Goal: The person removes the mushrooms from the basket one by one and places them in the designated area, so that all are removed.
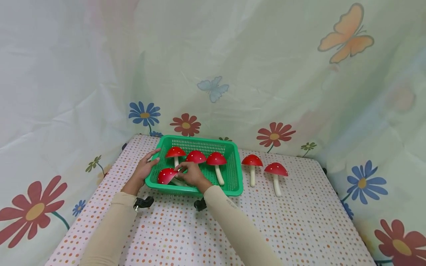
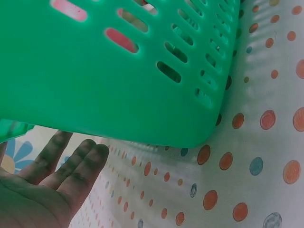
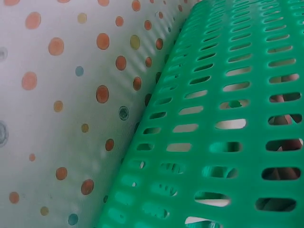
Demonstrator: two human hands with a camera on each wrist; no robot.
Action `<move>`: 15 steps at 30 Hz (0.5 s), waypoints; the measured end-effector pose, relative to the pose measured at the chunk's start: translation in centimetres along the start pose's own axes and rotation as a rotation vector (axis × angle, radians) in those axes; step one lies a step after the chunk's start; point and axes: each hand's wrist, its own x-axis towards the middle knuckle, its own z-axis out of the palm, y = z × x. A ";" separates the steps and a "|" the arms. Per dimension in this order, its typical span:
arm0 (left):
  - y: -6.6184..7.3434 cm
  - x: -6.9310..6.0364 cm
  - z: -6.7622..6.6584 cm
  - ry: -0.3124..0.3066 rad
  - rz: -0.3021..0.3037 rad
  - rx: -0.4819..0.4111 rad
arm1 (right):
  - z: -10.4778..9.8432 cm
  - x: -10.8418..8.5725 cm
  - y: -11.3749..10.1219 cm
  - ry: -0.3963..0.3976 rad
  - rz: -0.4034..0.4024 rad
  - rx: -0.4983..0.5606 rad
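Inside the green plastic basket (image 1: 238, 177), my right hand (image 1: 191, 174) pinches the edge of a toy mushroom (image 1: 166, 176) with a red, white-dotted cap. That mushroom lies tilted at the front left, its pale stem partly behind the hand. My left hand (image 1: 142, 170) is at the basket's left end, fingers extended along the rim. In the left wrist view, the straight fingers (image 2: 78, 178) reach beside the basket wall (image 2: 95, 90). More toy mushrooms lie in the basket: one at the back left (image 1: 175, 152), one in the middle (image 1: 196, 157), one on the right (image 1: 216, 159).
Two more toy mushrooms, one nearer the basket (image 1: 252, 160) and one farther right (image 1: 276, 169), lie on the dotted tablecloth (image 1: 293, 221). A printed curtain (image 1: 253, 92) with flowers and butterflies hangs behind the table. The right wrist view shows the slotted basket side (image 3: 209, 109).
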 end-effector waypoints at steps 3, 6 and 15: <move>-0.2 0.2 0.0 0.006 0.011 0.000 | -0.2 -0.1 -0.4 0.012 -0.025 -0.014; -0.4 0.3 0.0 0.001 0.019 -0.010 | -0.3 -0.3 -0.6 0.029 -0.039 -0.031; -0.3 0.3 0.2 0.016 0.015 0.016 | -0.6 -0.7 -1.1 0.074 -0.029 -0.112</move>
